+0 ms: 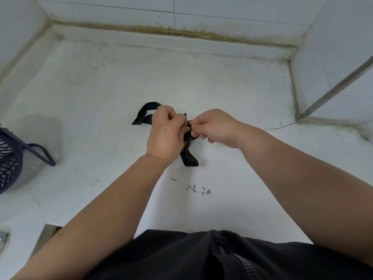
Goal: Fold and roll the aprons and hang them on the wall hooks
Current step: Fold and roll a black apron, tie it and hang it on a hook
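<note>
- The step in hand looks like tying off or tightening the strap round the rolled apron (pixel 190 159) – most of the bundle is hidden under the fingers, so how far the knot has got cannot be told.
- To do it well, keep the roll pressed tight with one hand while the other draws the strap snug; slack here would likely let the roll spring open once lifted.
- Leave the loop (pixel 151 105) free and untwisted – it is probably what will go over a hook, though no hook is in view.
- Keep the tail (pixel 187 156) from being caught under the wrap, and work low over the tabletop (pixel 101 98) so the surface helps carry the cloth.
- The apron sits at the middle of the tabletop, between the two hands, with the loop sticking out to the left and the tail pointing back toward the person.
- The left hand (pixel 166 134) lies back-up over the bundle, wrist low, its fingers curled in and grasping the black cloth.
- The right hand (pixel 215 126) comes in from the right, knuckles up, thumb and forefinger pinching the cloth just beside the left hand's fingertips; its other fingers are tucked under.
- Both forearms reach forward and converge, so the hands almost touch.
- A dark basket (pixel 9 162) stands at the left edge, well apart from the work.
</note>
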